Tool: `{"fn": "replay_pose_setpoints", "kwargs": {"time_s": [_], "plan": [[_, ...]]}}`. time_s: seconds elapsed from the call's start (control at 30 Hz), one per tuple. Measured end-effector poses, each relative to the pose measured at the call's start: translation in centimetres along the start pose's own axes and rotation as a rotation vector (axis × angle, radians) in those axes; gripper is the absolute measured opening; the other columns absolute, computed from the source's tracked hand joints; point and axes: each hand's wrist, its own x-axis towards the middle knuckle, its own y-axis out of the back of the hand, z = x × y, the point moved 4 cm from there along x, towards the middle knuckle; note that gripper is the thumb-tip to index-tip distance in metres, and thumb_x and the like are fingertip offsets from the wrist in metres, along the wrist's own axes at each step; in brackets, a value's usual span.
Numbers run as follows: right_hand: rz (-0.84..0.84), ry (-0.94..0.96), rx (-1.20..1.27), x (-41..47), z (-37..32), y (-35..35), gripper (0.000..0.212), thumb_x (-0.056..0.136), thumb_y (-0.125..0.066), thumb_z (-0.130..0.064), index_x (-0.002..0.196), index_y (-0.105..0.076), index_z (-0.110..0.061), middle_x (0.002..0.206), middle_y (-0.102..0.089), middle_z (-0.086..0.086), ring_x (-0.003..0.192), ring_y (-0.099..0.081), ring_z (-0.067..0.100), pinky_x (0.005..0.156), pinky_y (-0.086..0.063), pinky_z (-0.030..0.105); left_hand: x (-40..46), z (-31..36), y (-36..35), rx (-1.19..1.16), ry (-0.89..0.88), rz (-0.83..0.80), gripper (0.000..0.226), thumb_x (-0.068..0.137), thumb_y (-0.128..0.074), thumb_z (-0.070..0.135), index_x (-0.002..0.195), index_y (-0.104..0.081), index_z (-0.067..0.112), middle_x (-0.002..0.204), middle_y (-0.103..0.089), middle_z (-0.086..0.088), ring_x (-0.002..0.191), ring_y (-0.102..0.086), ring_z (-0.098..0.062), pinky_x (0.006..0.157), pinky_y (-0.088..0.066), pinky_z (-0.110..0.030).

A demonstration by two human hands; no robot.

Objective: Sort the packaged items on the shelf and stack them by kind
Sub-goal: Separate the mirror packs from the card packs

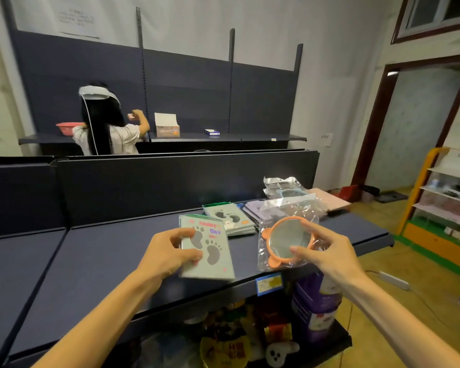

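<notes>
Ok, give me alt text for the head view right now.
Left hand grips a green footprint card pack on the dark shelf; right hand holds a bagged orange mirror. More packs lie behind; another person works beyond.

White walls (263,25); paper notice (76,18) pinned upper left. Dark blue shelving (186,83) along the far wall, slotted uprights rising above its back panel. A person (106,128) stands at it, back turned, beside a red basket (67,128) and an open carton (167,126). Doorway (414,123) at right, dark red frame; window (436,11) above it. Yellowish floor (377,208). White rack (446,197) with yellow edge, far right. Light dim, even.
</notes>
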Motion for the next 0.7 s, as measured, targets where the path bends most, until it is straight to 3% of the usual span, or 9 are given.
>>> {"fn": "replay_pose_setpoints", "kwargs": {"time_s": [0.2,0.4,0.57,0.7], "plan": [[-0.030,0.061,-0.048,6.0,1.5,1.0,0.058,0.061,-0.088,-0.024,0.111,-0.063,-0.039,0.100,-0.064,-0.016,0.087,-0.058,-0.001,0.068,-0.042,0.006,5.7,0.6,-2.5,-0.089,0.052,0.059,0.047,0.069,-0.078,-0.001,0.113,-0.067,0.011,0.089,-0.062,0.002,0.068,-0.057,-0.007,0.049,-0.044,-0.008],[-0.085,0.148,-0.074,12.6,2.4,1.5,0.059,0.063,-0.087,-0.020,0.116,-0.063,-0.032,0.100,-0.065,-0.004,0.082,-0.056,0.001,0.064,-0.042,0.000,11.0,1.1,-5.0,-0.087,0.074,0.100,0.048,0.069,-0.077,-0.001,0.114,-0.066,0.012,0.099,-0.063,-0.003,0.072,-0.057,-0.008,0.054,-0.043,-0.012],[-0.108,0.202,-0.023,16.6,4.2,1.1,0.061,0.062,-0.087,-0.019,0.114,-0.061,-0.034,0.107,-0.064,-0.009,0.093,-0.058,-0.004,0.069,-0.042,-0.001,13.9,0.7,-6.9,-0.023,0.077,0.115,0.045,0.071,-0.076,-0.001,0.113,-0.067,0.013,0.086,-0.060,0.004,0.069,-0.056,-0.005,0.048,-0.040,-0.005],[-0.122,0.228,0.000,19.3,5.4,2.1,0.061,0.062,-0.087,-0.018,0.118,-0.064,-0.027,0.104,-0.065,-0.001,0.087,-0.059,0.000,0.071,-0.043,0.001,14.6,0.7,-8.1,0.096,0.123,0.080,0.044,0.071,-0.078,0.012,0.112,-0.065,0.021,0.108,-0.062,-0.003,0.085,-0.056,-0.009,0.063,-0.042,-0.010]]}}
